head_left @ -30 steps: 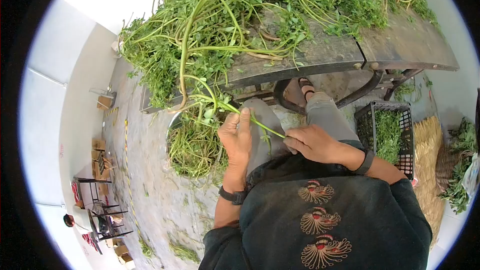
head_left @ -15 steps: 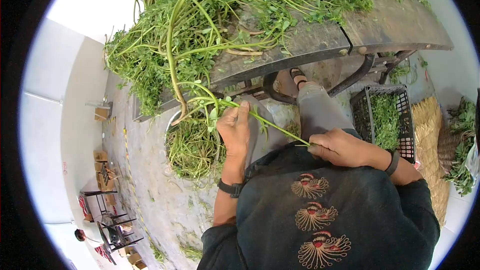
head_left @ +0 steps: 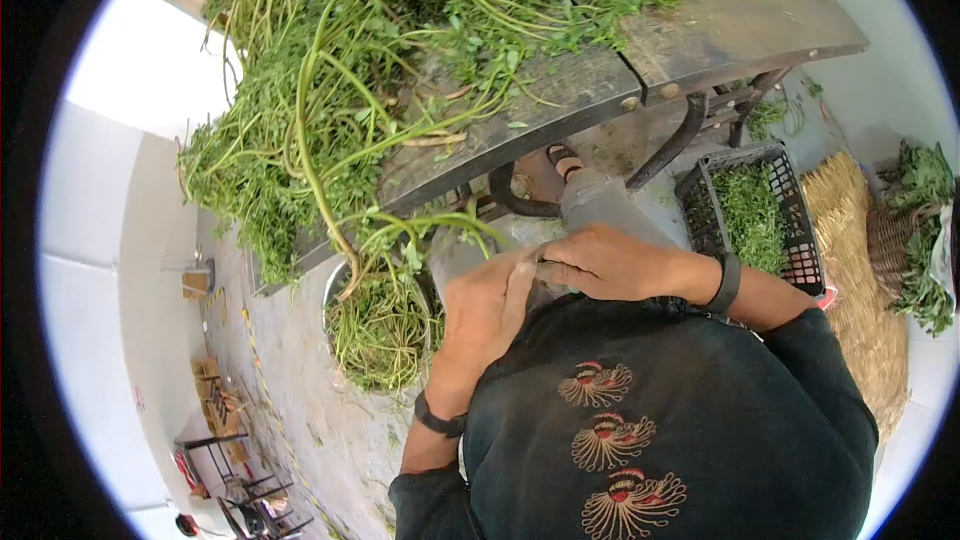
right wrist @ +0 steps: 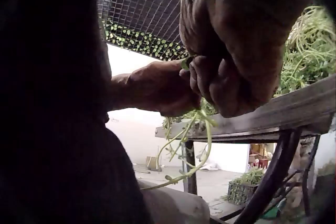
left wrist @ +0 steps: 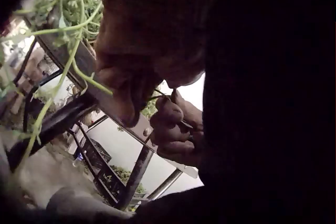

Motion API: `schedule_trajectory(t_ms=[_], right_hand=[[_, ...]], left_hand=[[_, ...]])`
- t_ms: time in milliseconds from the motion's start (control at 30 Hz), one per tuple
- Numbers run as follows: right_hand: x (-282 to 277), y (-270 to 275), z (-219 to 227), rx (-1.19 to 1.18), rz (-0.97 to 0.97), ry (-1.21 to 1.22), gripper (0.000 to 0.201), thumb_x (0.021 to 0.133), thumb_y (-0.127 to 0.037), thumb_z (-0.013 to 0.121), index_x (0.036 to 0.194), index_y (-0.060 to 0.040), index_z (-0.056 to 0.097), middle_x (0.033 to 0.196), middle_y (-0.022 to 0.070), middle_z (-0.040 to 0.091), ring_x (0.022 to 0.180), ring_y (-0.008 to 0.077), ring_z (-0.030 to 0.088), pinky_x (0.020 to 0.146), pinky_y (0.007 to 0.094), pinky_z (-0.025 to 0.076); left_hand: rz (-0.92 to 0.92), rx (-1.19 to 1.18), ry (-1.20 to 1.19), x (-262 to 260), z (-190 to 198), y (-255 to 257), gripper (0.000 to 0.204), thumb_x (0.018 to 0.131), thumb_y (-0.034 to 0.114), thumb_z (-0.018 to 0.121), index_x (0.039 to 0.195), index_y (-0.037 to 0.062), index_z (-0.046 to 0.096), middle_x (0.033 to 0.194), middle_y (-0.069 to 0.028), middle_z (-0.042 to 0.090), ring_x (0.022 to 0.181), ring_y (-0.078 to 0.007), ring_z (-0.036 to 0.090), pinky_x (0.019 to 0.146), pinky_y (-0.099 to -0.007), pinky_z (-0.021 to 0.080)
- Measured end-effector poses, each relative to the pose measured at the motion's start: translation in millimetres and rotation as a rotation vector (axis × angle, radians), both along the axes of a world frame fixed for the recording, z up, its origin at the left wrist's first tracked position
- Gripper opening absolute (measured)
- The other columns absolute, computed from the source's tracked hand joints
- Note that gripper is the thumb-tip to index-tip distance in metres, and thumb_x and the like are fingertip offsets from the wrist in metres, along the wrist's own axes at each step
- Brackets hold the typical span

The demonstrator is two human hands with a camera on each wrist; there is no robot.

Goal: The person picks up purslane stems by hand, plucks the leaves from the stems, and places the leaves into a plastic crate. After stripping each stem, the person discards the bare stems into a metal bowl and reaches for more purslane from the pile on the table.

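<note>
In the head view the left hand has its fingers curled round a green stem whose leafy, branching end hangs out past the table edge. The right hand meets it at the fingertips, pinching at the near end of the stem. Both wrist views are dark; the left wrist view shows the right hand's curled fingers with thin stem pieces between them. In the right wrist view, curved stems dangle below the two hands. A long thick stem lies over the heap and droops off the table.
A heap of leafy greens covers much of the wooden table. Below its edge stands a round container of stems. On the right are a black crate with greens, a straw bundle and a woven basket.
The right hand first drew away along the stem to the right, then came back against the left hand. The head view has shifted, moving the table and crate leftward in it.
</note>
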State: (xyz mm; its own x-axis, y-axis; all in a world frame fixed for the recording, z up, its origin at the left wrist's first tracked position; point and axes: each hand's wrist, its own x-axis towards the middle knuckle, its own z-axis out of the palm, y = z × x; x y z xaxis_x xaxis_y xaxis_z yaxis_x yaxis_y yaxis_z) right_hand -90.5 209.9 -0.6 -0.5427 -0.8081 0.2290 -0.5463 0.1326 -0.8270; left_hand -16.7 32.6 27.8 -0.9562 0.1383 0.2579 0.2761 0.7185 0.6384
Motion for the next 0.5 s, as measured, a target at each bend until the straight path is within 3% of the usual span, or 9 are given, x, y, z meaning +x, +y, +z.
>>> schedule_trajectory(t_ms=[33,67,100,167,200,267,367,500], right_hand=[[-5.0,3.5,9.2,-0.001,0.039,-0.021,0.026,0.090,-0.024,0.048,0.079,-0.0011,0.053,0.064,0.0180,0.055,0.065,0.0379,0.056,0.059,0.0447,0.042],[-8.3,7.0,13.8,0.000,0.081,-0.045,0.026,0.090,-0.024,0.048,0.079,-0.0016,0.053,0.064,0.0173,0.055,0.064,0.0378,0.056,0.059,0.0445,0.042],[-9.4,9.9,13.3,0.006,0.072,-0.049,0.026,0.090,-0.024,0.048,0.079,-0.0016,0.053,0.064,0.0173,0.055,0.064,0.0378,0.056,0.059,0.0445,0.042],[-10.8,13.9,12.0,0.105,0.312,-0.023,0.026,0.090,-0.025,0.048,0.078,-0.0021,0.052,0.066,0.0173,0.056,0.066,0.0369,0.056,0.059,0.0437,0.042],[-9.7,15.6,13.2,0.108,0.310,-0.026,0.026,0.090,-0.025,0.048,0.078,-0.0021,0.052,0.066,0.0173,0.056,0.066,0.0369,0.056,0.059,0.0437,0.042],[-8.8,20.2,19.6,0.194,0.498,-0.087,0.030,0.092,-0.028,0.045,0.077,-0.0022,0.052,0.068,0.0173,0.056,0.066,0.0366,0.055,0.060,0.0424,0.042],[-16.6,25.6,26.1,0.176,0.566,-0.137,0.025,0.093,-0.024,0.045,0.082,-0.0039,0.054,0.066,0.0117,0.057,0.060,0.0303,0.056,0.057,0.0378,0.041],[-20.9,32.0,39.8,0.274,0.609,-0.266,0.038,0.095,-0.034,0.041,0.082,-0.0012,0.055,0.070,0.0161,0.058,0.067,0.0326,0.056,0.063,0.0399,0.043]], left_hand=[[-0.032,-0.025,-0.097,-1.7,2.4,-4.4,0.020,0.086,0.019,0.056,0.078,0.0019,0.061,0.072,-0.0158,0.058,0.066,-0.0336,0.057,0.059,-0.0371,0.045],[-0.103,-0.026,0.017,-4.6,2.8,-6.2,0.024,0.084,0.018,0.059,0.067,0.0020,0.053,0.061,-0.0134,0.049,0.057,-0.0322,0.050,0.052,-0.0400,0.039],[-0.112,-0.019,0.014,-4.9,4.0,-8.6,0.024,0.084,0.018,0.059,0.067,0.0020,0.053,0.061,-0.0134,0.049,0.057,-0.0322,0.050,0.052,-0.0400,0.039],[-0.357,-0.062,0.034,-2.2,7.6,-12.4,0.028,0.086,0.017,0.057,0.065,0.0011,0.050,0.056,-0.0106,0.041,0.052,-0.0292,0.043,0.049,-0.0375,0.034],[-0.420,-0.094,0.047,0.2,7.2,-10.0,0.028,0.084,0.014,0.060,0.062,0.0020,0.048,0.055,-0.0099,0.041,0.051,-0.0287,0.043,0.049,-0.0376,0.034],[-0.453,-0.035,-0.038,5.2,9.5,-10.1,0.028,0.084,0.012,0.060,0.061,0.0019,0.048,0.055,-0.0100,0.041,0.051,-0.0288,0.043,0.049,-0.0376,0.034],[-0.496,0.033,-0.123,3.2,16.3,-8.1,0.028,0.083,0.011,0.060,0.060,0.0017,0.046,0.055,-0.0102,0.042,0.051,-0.0294,0.043,0.049,-0.0382,0.034],[-0.513,0.063,-0.113,4.4,16.4,-4.3,0.029,0.083,0.011,0.061,0.060,0.0017,0.046,0.055,-0.0103,0.042,0.051,-0.0302,0.044,0.048,-0.0390,0.034]])
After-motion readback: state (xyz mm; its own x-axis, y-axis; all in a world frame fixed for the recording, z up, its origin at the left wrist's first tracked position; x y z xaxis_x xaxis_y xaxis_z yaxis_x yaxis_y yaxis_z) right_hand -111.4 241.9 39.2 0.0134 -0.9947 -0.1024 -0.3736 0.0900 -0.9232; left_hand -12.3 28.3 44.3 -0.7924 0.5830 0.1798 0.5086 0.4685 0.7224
